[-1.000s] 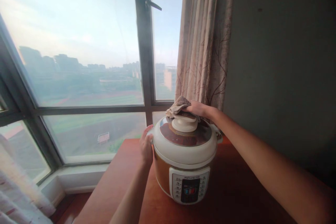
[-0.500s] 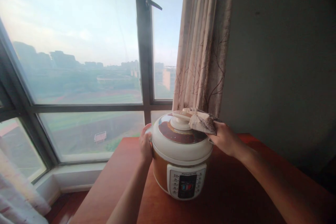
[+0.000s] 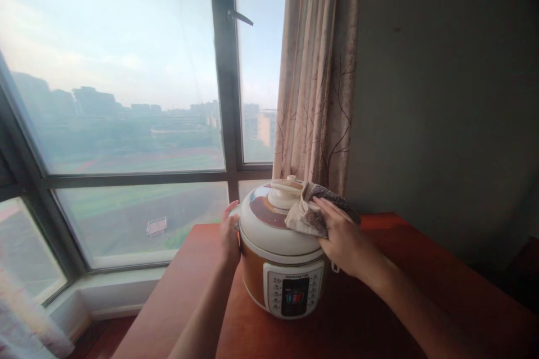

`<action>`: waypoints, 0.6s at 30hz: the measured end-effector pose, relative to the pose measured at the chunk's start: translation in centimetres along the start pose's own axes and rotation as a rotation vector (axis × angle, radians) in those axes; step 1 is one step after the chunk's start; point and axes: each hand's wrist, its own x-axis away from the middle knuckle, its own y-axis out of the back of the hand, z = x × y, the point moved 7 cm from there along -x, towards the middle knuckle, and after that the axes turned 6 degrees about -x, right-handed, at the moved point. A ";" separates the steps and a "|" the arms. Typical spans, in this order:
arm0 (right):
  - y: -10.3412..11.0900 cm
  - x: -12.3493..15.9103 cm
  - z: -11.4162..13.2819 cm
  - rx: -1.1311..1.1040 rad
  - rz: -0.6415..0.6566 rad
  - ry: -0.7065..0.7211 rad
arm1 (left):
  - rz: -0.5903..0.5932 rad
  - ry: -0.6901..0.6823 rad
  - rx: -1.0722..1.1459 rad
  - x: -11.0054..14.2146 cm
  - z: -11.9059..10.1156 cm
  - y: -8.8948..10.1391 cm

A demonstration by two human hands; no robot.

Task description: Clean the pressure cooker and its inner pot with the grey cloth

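An electric pressure cooker (image 3: 255, 269), cream and brown with a button panel on its front, stands upright on the reddish wooden table (image 3: 177, 291). My left hand (image 3: 230, 235) is closed around the handle on the cooker's left side. On the right part of the lid (image 3: 269, 224), my right hand (image 3: 343, 235) presses a crumpled beige and dark patterned cloth (image 3: 306, 216), its fingers laid over the fabric. Beside the cloth rises the cream lid knob (image 3: 284, 193). Below my right wrist a bit of the cooker's right handle shows.
Behind the table are a large window (image 3: 138, 123) with a grey frame and a long patterned curtain (image 3: 311, 78). A dark wall (image 3: 433, 112) fills the right side. Another light curtain (image 3: 29, 314) hangs at the lower left, near the white sill.
My right hand has brought the cloth from the lid's far right edge toward me, over the lid's right front. My left hand stays on the handle. The view has shifted slightly.
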 end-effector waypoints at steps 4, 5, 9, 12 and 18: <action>-0.6 -5.0 -4.0 -0.080 0.086 -0.098 | 0.015 0.057 0.038 0.0 0.3 -0.2; -0.8 -6.1 -4.9 -0.101 0.126 -0.118 | 0.008 0.056 0.039 0.0 0.3 -0.1; -1.4 -9.1 -6.6 -0.126 0.244 -0.157 | -0.008 0.049 0.042 0.0 0.5 -0.1; -1.3 -9.6 -6.4 -0.110 0.281 -0.150 | -0.003 0.038 0.033 -0.1 0.5 -0.2; -0.9 -7.9 -4.8 -0.053 0.339 -0.068 | -0.015 -0.001 0.034 -0.2 0.5 -0.1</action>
